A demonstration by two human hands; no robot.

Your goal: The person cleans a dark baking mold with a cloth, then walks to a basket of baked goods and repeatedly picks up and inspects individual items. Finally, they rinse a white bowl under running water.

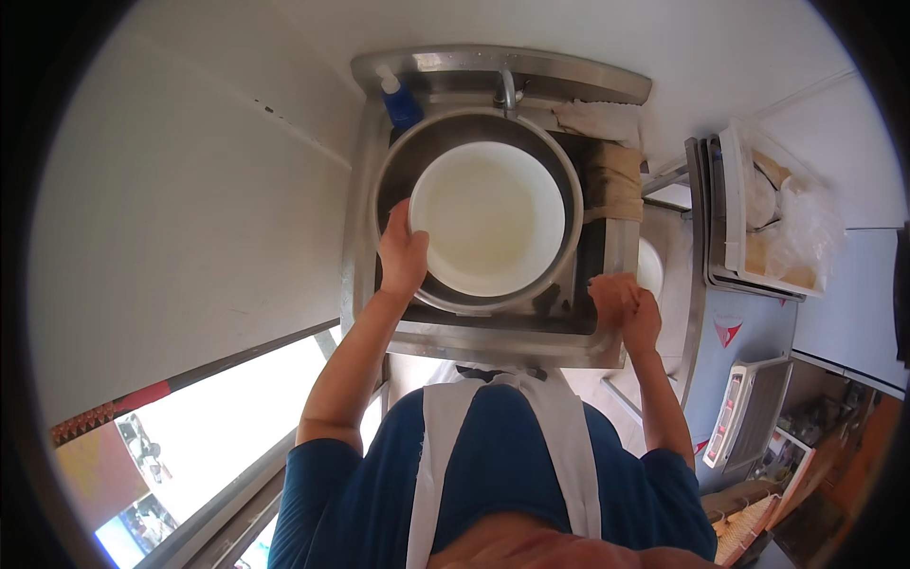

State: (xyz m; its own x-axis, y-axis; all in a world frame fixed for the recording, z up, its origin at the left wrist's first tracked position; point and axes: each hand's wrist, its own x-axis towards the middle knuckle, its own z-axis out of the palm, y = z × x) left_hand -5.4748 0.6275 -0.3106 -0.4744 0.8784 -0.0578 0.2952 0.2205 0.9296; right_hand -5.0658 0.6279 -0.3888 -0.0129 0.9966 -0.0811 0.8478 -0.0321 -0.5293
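Observation:
My left hand [404,251] is closed round the left rim of a large white round bowl [488,218]. Its pale inside looks wet or faintly cloudy; I cannot tell how much liquid is in it. The bowl sits within the mouth of a big round metal pot [574,232], which stands in a stainless steel sink [493,347]. My right hand [640,313] is closed at the sink's right front corner, apart from the bowl. Whatever lies in its fingers is hard to make out.
A faucet [509,90] rises behind the pot. At the back left stands a blue bottle [400,104] with a white top. Brown cloth [616,180] drapes over the sink's right edge. Farther right, a white tray [735,209] holds plastic bags. A wall [209,190] runs close on the left.

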